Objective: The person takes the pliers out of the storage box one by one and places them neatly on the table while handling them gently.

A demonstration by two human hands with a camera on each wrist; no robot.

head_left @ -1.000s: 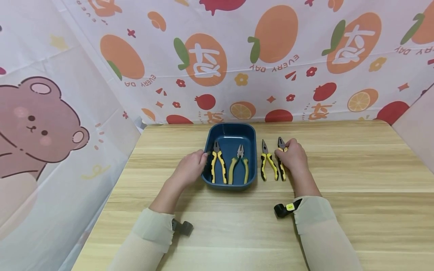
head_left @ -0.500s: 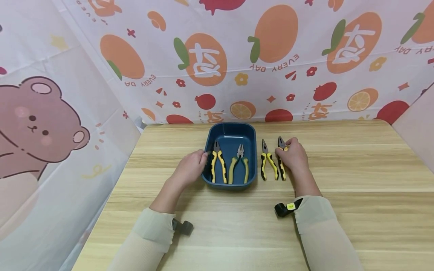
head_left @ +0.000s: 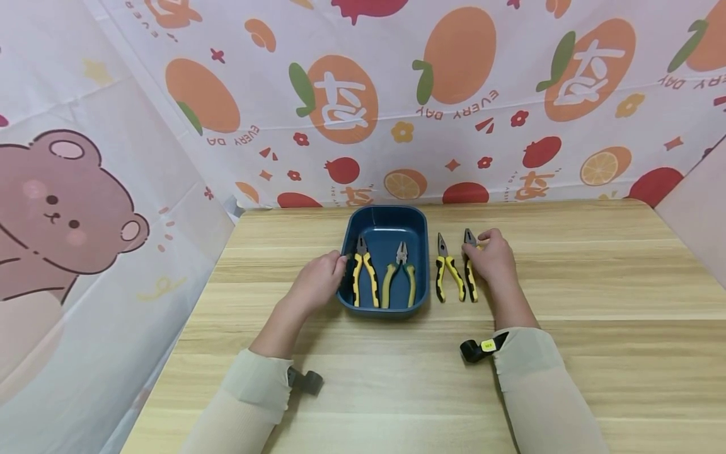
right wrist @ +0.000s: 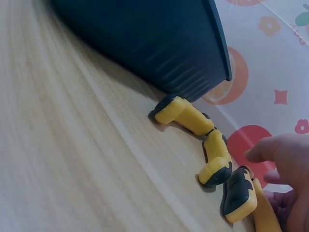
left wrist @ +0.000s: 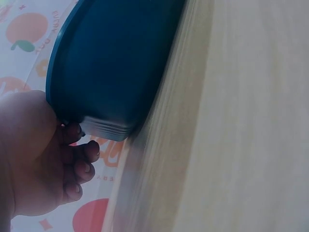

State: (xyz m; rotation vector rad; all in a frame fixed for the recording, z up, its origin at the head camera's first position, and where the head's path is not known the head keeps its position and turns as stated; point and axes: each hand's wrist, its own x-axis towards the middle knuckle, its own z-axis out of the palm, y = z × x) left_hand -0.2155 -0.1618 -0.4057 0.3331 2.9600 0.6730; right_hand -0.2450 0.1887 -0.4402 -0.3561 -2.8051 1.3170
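My left hand (head_left: 316, 284) grips the left rim of a dark blue plastic tub (head_left: 388, 213); in the left wrist view its fingertips (left wrist: 85, 167) curl below the rim. Inside lie yellow-and-black pliers (head_left: 358, 284) and green-and-yellow handled pliers (head_left: 401, 253), handles toward me. Just right of the tub, long-nose pliers (head_left: 442, 247) rest on the table with handles spread. Beside them lies another yellow-and-black pair of pliers (head_left: 470, 277), partly covered by my right hand (head_left: 498, 260). In the right wrist view, that hand's thumb (right wrist: 265, 149) is extended above the handles, apart from them.
The wood-grain table (head_left: 397, 391) extends in front and to both sides. A fruit-print cloth (head_left: 420, 145) hangs behind its far edge, and a bear-print cloth (head_left: 62, 208) hangs at the left.
My right thumb has risen slightly off the right-hand pliers, and the hand has loosened a little. The left hand, the tub and the pliers stay where they were.
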